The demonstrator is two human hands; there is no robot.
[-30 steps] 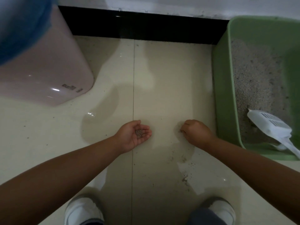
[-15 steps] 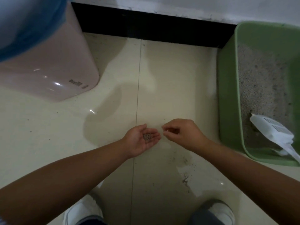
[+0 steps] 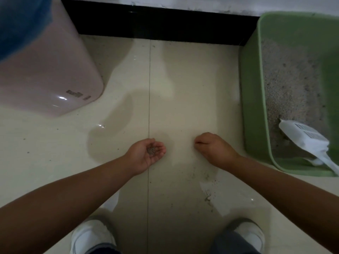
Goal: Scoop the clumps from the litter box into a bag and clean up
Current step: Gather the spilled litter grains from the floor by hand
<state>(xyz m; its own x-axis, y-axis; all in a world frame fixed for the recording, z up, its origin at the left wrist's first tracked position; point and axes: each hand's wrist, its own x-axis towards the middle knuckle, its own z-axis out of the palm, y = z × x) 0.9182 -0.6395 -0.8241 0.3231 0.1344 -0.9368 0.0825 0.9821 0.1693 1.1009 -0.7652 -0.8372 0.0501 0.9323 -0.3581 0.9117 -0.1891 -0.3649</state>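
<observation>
- The litter box (image 3: 253, 99), a green tub, stands on the floor (image 3: 183, 88) at the right, its far corner by the black skirting (image 3: 159, 22); inside lies a bed of pale grey litter (image 3: 289, 85) flecked with darker bits; a white scoop (image 3: 304, 136) lies tilted in the near corner, head on the litter and handle running over the near rim
- The left hand (image 3: 146, 154) is held palm up and cupped just above the floor, fingers loosely curved; in the hollow of the palm sits a small heap of grey litter grains (image 3: 151, 150)
- The right hand (image 3: 214, 149) is lowered to the floor between the left hand and the litter box, knuckles up, fingers curled under with thumb and fingertips drawn together; whether it pinches a grain I cannot tell
- Spilled grains (image 3: 208, 195) are scattered on the tile near the right forearm
- A pink bin (image 3: 45, 70) stands at the left, with a blue bag (image 3: 20, 21) at its top; its contents are hidden
- Two white shoes (image 3: 91, 237) show at the bottom edge
- Half a second ago the right hand was raised with its fingertips at the cupped left palm; now it is apart from it and down at the floor; the left hand has kept its pose and its heap
</observation>
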